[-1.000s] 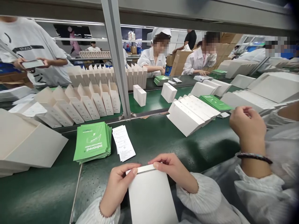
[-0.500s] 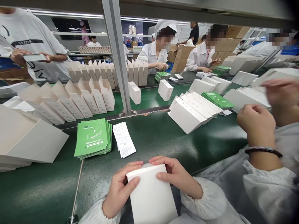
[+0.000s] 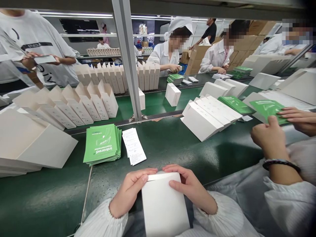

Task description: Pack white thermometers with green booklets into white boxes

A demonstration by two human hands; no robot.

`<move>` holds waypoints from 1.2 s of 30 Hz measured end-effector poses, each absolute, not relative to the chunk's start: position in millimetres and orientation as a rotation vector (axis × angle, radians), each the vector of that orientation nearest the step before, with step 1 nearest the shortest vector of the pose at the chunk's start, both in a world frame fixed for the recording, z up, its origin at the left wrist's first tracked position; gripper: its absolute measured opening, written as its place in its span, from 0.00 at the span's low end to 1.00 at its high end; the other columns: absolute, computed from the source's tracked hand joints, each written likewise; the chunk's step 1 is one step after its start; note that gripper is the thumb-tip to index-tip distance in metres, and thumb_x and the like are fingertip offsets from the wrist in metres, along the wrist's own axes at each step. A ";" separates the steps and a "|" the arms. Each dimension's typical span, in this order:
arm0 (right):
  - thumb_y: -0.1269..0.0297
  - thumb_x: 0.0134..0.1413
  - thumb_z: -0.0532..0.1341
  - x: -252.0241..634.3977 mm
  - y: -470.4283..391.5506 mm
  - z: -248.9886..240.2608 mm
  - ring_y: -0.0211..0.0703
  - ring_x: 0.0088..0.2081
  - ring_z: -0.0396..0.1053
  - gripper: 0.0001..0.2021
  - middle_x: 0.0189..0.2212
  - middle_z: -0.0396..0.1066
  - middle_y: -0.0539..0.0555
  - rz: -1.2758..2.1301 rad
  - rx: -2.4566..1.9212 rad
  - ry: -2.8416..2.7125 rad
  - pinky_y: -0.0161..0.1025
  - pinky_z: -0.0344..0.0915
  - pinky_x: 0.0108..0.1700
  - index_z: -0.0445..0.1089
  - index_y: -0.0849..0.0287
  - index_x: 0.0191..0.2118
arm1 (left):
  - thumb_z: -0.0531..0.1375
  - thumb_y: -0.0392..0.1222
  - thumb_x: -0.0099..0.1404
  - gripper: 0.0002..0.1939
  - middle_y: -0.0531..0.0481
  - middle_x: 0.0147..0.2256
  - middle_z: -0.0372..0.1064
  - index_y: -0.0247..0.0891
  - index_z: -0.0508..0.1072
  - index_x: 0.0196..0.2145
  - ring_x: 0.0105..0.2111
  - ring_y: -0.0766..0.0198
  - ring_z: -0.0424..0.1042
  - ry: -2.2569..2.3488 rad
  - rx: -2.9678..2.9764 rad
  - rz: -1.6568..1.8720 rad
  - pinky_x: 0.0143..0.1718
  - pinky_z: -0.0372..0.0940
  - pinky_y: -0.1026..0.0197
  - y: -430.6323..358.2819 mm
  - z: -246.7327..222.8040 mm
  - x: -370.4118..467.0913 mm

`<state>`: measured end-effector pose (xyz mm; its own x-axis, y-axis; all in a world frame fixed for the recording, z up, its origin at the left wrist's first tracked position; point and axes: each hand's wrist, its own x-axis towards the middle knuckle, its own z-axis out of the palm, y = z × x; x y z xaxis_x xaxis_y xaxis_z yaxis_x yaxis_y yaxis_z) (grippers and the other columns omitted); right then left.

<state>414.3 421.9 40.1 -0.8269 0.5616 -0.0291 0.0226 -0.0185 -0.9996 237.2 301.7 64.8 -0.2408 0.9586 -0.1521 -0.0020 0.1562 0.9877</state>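
A white box (image 3: 164, 205) stands close to my body, its broad face toward me. My left hand (image 3: 132, 187) grips its upper left corner, the thumb at the edge of the top flap and the fingers over the top. On the right side my right hand (image 3: 191, 187) holds the upper corner, thumb on the front face and fingers across the top. Beyond my hands lie a stack of green booklets (image 3: 102, 143) and, beside it, a small pile of white printed leaflets (image 3: 134, 146).
Large open white boxes (image 3: 46, 141) lie at the left. White boxes (image 3: 204, 121) lean together at right centre. A co-worker's hands (image 3: 271, 135) hold a green booklet at the right. A metal post (image 3: 128, 59) rises beyond the booklets.
My left thumb has moved from the box's front face up to the flap edge. The co-worker's hands at the right now hold a green booklet. The view has shifted slightly.
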 end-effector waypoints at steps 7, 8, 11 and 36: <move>0.61 0.46 0.62 413.3 421.4 35.5 0.48 0.48 0.62 0.13 0.46 0.64 0.57 1.949 -0.602 -1.869 0.45 0.59 0.49 0.69 0.56 0.40 | 0.49 0.41 0.63 0.15 0.49 0.49 0.67 0.42 0.72 0.43 0.51 0.59 0.61 1.441 1.221 1.201 0.54 0.52 0.56 293.2 57.1 233.4; 0.61 0.46 0.62 412.7 421.3 35.5 0.48 0.48 0.62 0.13 0.46 0.64 0.57 1.952 -0.607 -1.866 0.45 0.59 0.49 0.69 0.56 0.40 | 0.50 0.41 0.62 0.14 0.49 0.48 0.68 0.42 0.72 0.42 0.50 0.59 0.62 1.452 1.159 1.211 0.53 0.53 0.56 293.3 56.0 233.3; 0.61 0.46 0.62 412.1 421.2 36.1 0.47 0.49 0.62 0.13 0.46 0.64 0.56 1.960 -0.614 -1.854 0.44 0.59 0.49 0.69 0.55 0.40 | 0.51 0.42 0.62 0.14 0.50 0.46 0.70 0.41 0.73 0.40 0.48 0.60 0.65 1.487 1.019 1.215 0.51 0.55 0.58 296.0 56.9 233.3; 0.61 0.43 0.64 413.2 417.1 21.8 0.48 0.45 0.64 0.08 0.43 0.67 0.56 1.925 -0.651 -1.805 0.45 0.59 0.48 0.72 0.54 0.33 | 0.52 0.35 0.60 0.15 0.45 0.45 0.69 0.43 0.70 0.44 0.48 0.58 0.64 1.511 1.453 1.335 0.49 0.58 0.52 287.8 35.6 243.7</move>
